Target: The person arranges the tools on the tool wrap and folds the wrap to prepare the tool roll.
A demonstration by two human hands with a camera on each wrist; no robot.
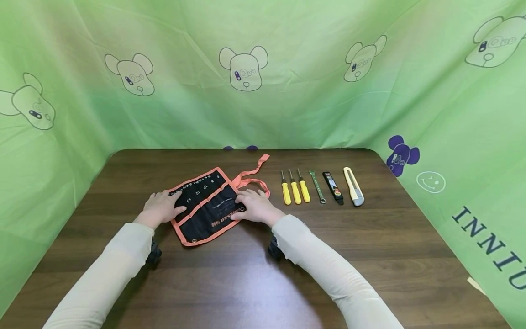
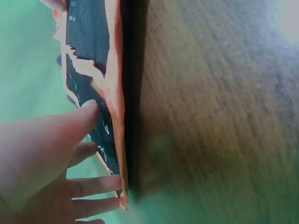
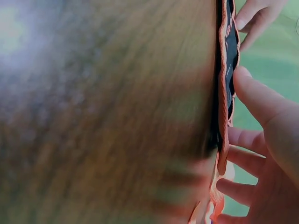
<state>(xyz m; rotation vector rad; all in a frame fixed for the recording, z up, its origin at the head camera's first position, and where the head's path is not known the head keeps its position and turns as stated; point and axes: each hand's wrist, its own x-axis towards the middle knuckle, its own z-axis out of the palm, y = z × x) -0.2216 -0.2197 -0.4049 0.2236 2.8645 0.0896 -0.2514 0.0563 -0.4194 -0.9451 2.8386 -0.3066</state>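
A black tool pouch [image 1: 213,208] with orange trim lies unrolled at a slant on the table, its pocket rows marked with sizes. My left hand [image 1: 160,208] rests on the pouch's left edge, fingers spread and thumb over the black cloth. At the right edge, my right hand [image 1: 256,206] touches the pouch with outstretched fingers. Both wrist views show the pouch edge-on, with the left hand's thumb [image 2: 88,112] and the right hand's thumb [image 3: 245,81] on its upper face. An orange tie strap [image 1: 248,173] trails from its far right side.
Right of the pouch, three yellow-handled screwdrivers [image 1: 294,192] lie in a row. Beside them are a green wrench [image 1: 317,186], a black narrow case [image 1: 333,188] and a white utility knife [image 1: 352,185]. A green printed curtain [image 1: 246,114] hangs behind the wooden table [image 1: 230,288].
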